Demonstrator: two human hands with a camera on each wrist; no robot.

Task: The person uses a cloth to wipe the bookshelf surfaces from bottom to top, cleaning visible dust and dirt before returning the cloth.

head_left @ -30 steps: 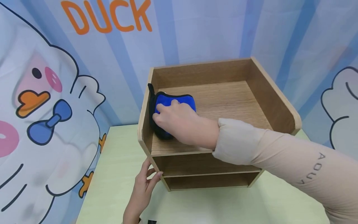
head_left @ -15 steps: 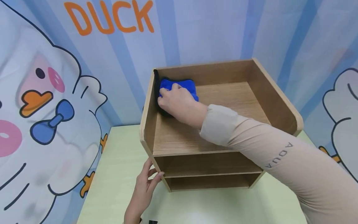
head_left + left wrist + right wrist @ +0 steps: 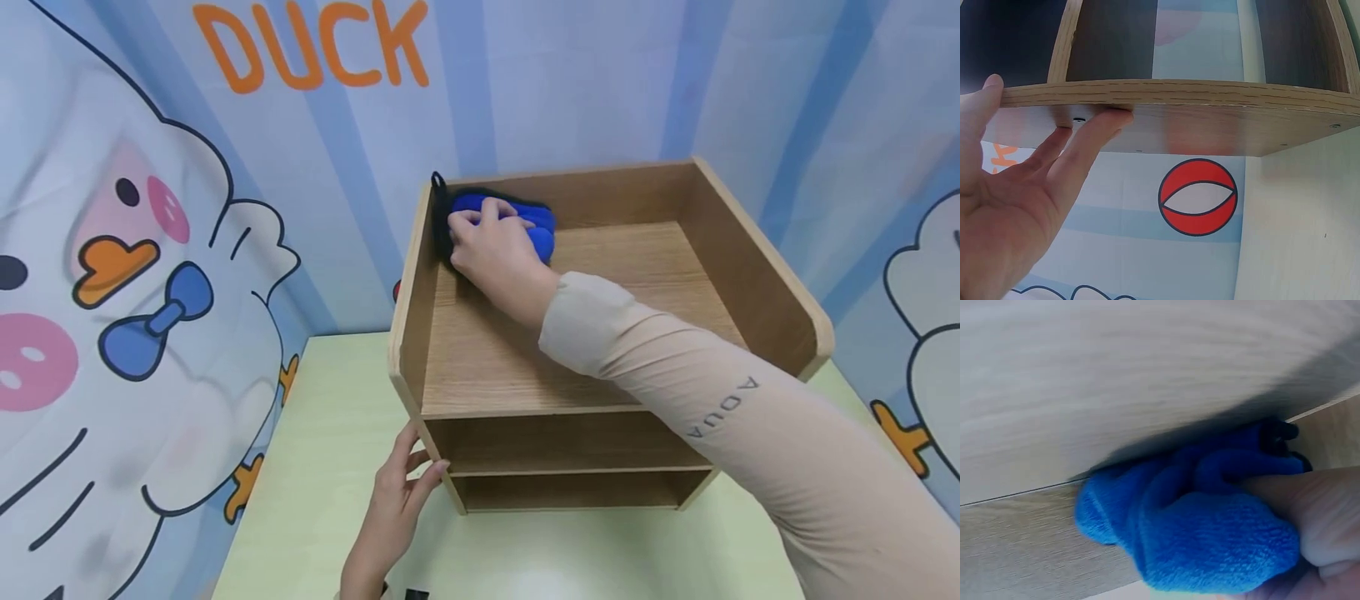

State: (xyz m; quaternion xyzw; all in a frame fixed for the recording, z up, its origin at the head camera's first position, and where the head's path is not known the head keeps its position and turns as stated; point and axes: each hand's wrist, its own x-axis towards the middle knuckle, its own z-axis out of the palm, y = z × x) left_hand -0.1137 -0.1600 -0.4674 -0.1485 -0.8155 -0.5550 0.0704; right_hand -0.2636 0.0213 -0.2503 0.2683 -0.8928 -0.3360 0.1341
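Note:
A small wooden shelf unit (image 3: pixel 480 367) has a walled top tray and two lower compartments. In the tray's back left corner, my right hand (image 3: pixel 495 250) grips a blue cleaning cloth (image 3: pixel 545 229) with black edging and a black loop. The right wrist view has the fluffy cloth (image 3: pixel 1210 537) bunched under the fingers, lying along the seam between floor and wall. Lower down, my left hand (image 3: pixel 397 492) holds the unit's left side panel by its front edge. In the left wrist view the thumb is at that edge (image 3: pixel 1147 92) and the fingers lie against the panel's outer face.
A pale green table (image 3: pixel 322 417) bears the unit. Behind it hangs a blue striped curtain (image 3: pixel 570 92) printed with cartoon ducks. The tray's right wall (image 3: pixel 765 258) rises beyond my right arm. A small black object (image 3: pixel 417 594) shows at the bottom edge.
My right hand has slid the cloth along the left wall, from the middle to the back corner. The left hand keeps its hold on the side panel. The view has shifted slightly.

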